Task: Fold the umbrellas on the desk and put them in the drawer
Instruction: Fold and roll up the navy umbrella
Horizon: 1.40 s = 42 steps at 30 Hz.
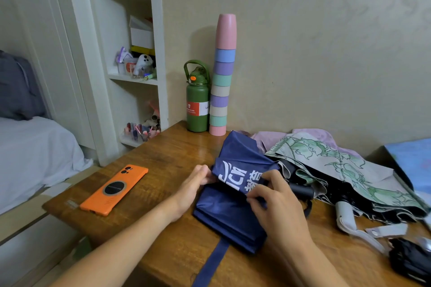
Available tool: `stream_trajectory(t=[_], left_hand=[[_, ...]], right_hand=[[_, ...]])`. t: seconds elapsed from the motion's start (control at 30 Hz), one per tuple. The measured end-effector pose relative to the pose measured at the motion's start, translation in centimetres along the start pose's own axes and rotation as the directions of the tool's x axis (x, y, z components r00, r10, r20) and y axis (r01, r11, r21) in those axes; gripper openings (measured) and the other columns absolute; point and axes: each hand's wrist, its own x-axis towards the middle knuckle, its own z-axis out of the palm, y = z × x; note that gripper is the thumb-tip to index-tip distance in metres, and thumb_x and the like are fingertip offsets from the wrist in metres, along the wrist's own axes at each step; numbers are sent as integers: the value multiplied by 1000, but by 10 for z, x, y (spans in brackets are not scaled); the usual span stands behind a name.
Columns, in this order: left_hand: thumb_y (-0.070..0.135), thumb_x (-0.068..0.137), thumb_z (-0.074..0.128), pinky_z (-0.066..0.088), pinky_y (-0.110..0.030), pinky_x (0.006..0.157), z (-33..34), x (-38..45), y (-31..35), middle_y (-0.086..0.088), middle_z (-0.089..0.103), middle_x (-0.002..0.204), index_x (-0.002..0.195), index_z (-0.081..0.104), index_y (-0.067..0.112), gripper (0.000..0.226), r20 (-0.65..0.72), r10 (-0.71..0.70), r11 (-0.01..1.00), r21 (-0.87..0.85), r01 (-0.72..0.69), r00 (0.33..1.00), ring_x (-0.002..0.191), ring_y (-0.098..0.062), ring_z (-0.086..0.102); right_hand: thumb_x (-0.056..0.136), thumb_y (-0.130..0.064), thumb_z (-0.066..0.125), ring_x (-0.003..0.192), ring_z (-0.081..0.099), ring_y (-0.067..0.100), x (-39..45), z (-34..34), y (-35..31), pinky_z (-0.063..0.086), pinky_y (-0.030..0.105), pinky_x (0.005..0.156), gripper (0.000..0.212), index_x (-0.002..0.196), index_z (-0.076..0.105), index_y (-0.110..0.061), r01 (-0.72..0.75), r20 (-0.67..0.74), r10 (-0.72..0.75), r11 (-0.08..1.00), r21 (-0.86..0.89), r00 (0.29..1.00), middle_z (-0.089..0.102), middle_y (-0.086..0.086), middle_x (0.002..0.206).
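Note:
A navy blue umbrella (235,202) with white lettering lies collapsed on the wooden desk (163,160), its fabric partly gathered into pleats and its strap hanging over the front edge. My left hand (193,186) pinches the fabric at the umbrella's left side. My right hand (272,195) grips a fold on the printed panel. To the right lies a loose grey umbrella with a green leaf print (345,170), black on the inside, its pale handle (345,216) pointing toward me. A black folded umbrella (410,258) lies at the bottom right. No drawer is in view.
An orange phone (114,190) lies face down at the desk's left. A green bottle (197,100) and a tall stack of pastel cups (221,81) stand by the wall. Pink cloth (272,137) lies behind the umbrellas. A white shelf unit (130,53) and a bed (28,153) are to the left.

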Motion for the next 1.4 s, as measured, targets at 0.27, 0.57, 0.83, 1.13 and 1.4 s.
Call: stream_trajectory(t=[0.27, 0.57, 0.83, 1.13, 1.4], left_hand=[[-5, 78, 53, 44, -16, 100, -6, 3, -6, 14, 71, 119, 135, 50, 47, 77, 74, 124, 985, 115, -132, 989, 124, -3, 57], [4, 64, 52, 45, -29, 112, -10, -4, -3, -9, 56, 129, 129, 66, 26, 71, 27, 182, 983, 11, -182, 983, 120, -13, 59], [19, 67, 55, 39, -6, 89, -8, -2, -2, -1, 52, 126, 115, 69, 17, 51, 52, 155, 985, 63, -158, 987, 116, -6, 52], [57, 82, 70, 38, -20, 98, -4, 1, -8, -3, 55, 120, 89, 77, 7, 50, -89, 170, 985, -7, -171, 981, 104, -3, 57], [19, 93, 75, 42, -21, 94, -4, 3, -10, 3, 59, 114, 81, 82, 21, 14, -175, 198, 978, 108, -181, 964, 105, -8, 60]], right_hand=[[87, -8, 74, 68, 57, 14, 3, 1, 4, 39, 13, 65, 23, 84, 66, -30, -98, -38, 115, 945, 311, 993, 60, -11, 83], [91, -8, 69, 64, 57, 5, 0, 2, 4, 40, 11, 61, 22, 78, 67, -26, -237, 58, 233, 896, 377, 971, 65, -21, 73], [91, -12, 69, 66, 59, 7, -1, 7, 8, 43, 13, 62, 20, 78, 68, -26, -290, 113, 267, 887, 358, 957, 67, -18, 75], [93, -29, 69, 65, 60, 8, -2, 7, 10, 42, 18, 63, 22, 72, 66, -21, -396, 73, 395, 857, 328, 916, 67, -9, 65], [89, -32, 73, 74, 63, 10, -2, 8, 14, 46, 26, 64, 31, 108, 51, -22, -615, 162, 599, 714, 335, 784, 70, -4, 79]])
